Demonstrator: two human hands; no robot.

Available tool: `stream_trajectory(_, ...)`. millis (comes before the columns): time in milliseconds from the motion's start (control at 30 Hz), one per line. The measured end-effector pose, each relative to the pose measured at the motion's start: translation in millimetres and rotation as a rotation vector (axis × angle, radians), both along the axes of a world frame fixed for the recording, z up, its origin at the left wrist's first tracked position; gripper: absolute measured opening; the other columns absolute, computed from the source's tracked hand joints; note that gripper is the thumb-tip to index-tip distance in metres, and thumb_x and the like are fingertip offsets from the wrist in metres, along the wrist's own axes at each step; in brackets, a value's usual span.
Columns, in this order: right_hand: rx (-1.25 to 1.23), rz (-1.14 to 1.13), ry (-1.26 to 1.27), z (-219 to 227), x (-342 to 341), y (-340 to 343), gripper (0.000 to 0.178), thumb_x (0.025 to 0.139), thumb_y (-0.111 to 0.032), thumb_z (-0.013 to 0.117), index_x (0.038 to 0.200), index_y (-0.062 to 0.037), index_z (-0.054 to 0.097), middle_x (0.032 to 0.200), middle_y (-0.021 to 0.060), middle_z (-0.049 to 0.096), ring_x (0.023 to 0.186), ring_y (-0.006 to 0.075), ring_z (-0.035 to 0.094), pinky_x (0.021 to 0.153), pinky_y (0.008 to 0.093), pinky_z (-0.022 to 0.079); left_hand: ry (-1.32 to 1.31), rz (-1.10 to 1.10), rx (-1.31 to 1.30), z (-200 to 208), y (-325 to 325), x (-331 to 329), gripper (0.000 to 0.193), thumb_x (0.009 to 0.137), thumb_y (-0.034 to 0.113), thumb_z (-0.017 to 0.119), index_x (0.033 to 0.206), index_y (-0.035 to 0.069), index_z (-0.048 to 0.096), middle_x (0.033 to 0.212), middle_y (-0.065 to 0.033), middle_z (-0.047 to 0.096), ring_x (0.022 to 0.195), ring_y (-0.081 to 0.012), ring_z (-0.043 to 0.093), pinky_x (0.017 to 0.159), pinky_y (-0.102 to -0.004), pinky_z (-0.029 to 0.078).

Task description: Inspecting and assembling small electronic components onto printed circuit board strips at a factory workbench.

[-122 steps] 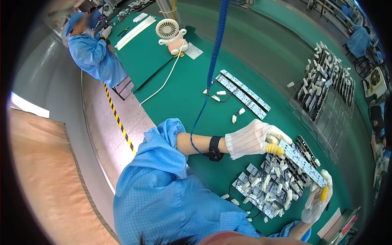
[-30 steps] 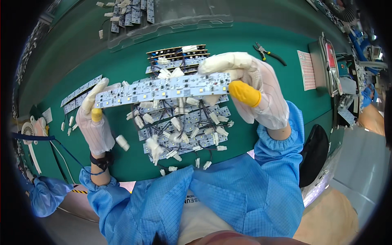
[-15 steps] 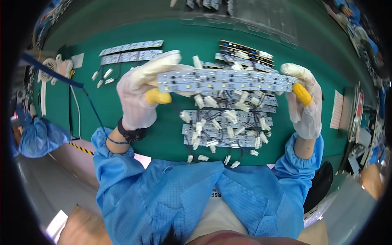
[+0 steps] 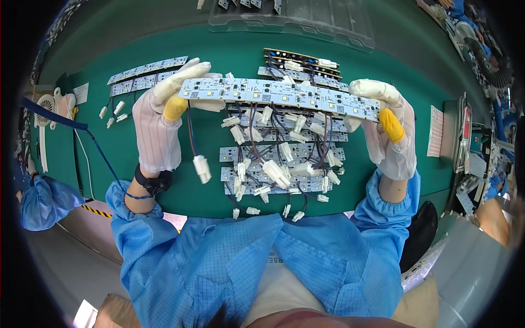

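Observation:
A long white LED circuit board strip is held up above the table between my gloved hands. My left hand, its thumb in a yellow finger cot, pinches the left end. At the other end my right hand grips the strip, also with a yellow-covered thumb. Wires dangle below the strip, ending in white plug connectors. Beneath it, rows of similar LED boards lie on the green mat, strewn with wires and white connectors; the held strip partly hides them. A black band circles my left wrist.
More LED boards lie at the back left, dark-edged ones at the back middle. Behind stands a clear plastic tray. A blue cord runs to my left wrist. A small fan and another person's blue sleeve are left.
The strip has tipped, its right end now lower than its left. Wires and white connectors now hang plainly below it. Both hands keep their hold; the whole view has shifted slightly.

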State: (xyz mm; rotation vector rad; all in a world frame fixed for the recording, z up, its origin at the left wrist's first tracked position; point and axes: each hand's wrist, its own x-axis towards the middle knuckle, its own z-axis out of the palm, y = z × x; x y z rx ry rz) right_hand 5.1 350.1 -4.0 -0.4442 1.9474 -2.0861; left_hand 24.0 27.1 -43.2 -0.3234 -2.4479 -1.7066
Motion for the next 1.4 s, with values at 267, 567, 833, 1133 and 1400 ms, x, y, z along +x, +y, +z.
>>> stream_trajectory(267, 0.044, -0.08, 0.022, -2, -1, 8, 0.039, 0.083, -0.022, 0.058, 0.114, 0.0022, 0.056, 0.09, 0.008, 0.065, 0.055, 0.0019, 0.049, 0.054, 0.0152, 0.038, 0.014, 0.004, 0.295, -3, 9, 8, 0.062, 0.082, 0.04, 0.066, 0.122, -0.006, 0.053, 0.117, -0.0166, 0.06, 0.089, -0.019, 0.066, 0.085, -0.0279, 0.047)
stream_trajectory(567, 0.041, -0.149, 0.178, -2, 1, -9, 0.071, 0.078, -0.051, 0.065, 0.115, 0.0073, 0.05, 0.091, 0.0127, 0.059, 0.064, 0.0104, 0.056, 0.061, 0.0195, 0.045, -0.083, 0.061, 0.247, 5, 13, 1, 0.055, 0.086, 0.04, 0.062, 0.123, 0.0, 0.056, 0.109, -0.0107, 0.065, 0.094, -0.0099, 0.058, 0.087, -0.0244, 0.042)
stream_trajectory(833, 0.133, -0.063, 0.029, 0, -3, 0, 0.082, 0.078, -0.06, 0.062, 0.122, 0.007, 0.046, 0.086, 0.0089, 0.059, 0.04, -0.0039, 0.034, 0.041, 0.009, 0.025, 0.059, -0.032, 0.059, 12, 6, 10, 0.046, 0.083, 0.035, 0.063, 0.112, 0.0, 0.063, 0.094, -0.0092, 0.07, 0.083, -0.0138, 0.065, 0.081, -0.0245, 0.048)
stream_trajectory(1133, -0.122, -0.005, 0.067, -7, 4, 2, 0.076, 0.076, -0.047, 0.071, 0.12, 0.0093, 0.046, 0.113, 0.015, 0.052, 0.087, 0.0196, 0.059, 0.071, 0.0276, 0.049, -0.059, 0.062, 0.178, 14, 13, 2, 0.045, 0.088, 0.03, 0.061, 0.121, -0.001, 0.057, 0.11, -0.0048, 0.063, 0.093, -0.0084, 0.056, 0.083, -0.0218, 0.042)
stream_trajectory(1400, 0.055, -0.001, 0.043, 0, 1, 4, 0.053, 0.083, -0.033, 0.062, 0.117, 0.0066, 0.052, 0.099, 0.0118, 0.063, 0.044, 0.0003, 0.044, 0.042, 0.0131, 0.033, -0.083, -0.027, 0.266, 7, 12, -1, 0.061, 0.086, 0.041, 0.062, 0.126, -0.004, 0.051, 0.098, -0.0103, 0.066, 0.086, -0.0128, 0.06, 0.084, -0.0257, 0.044)
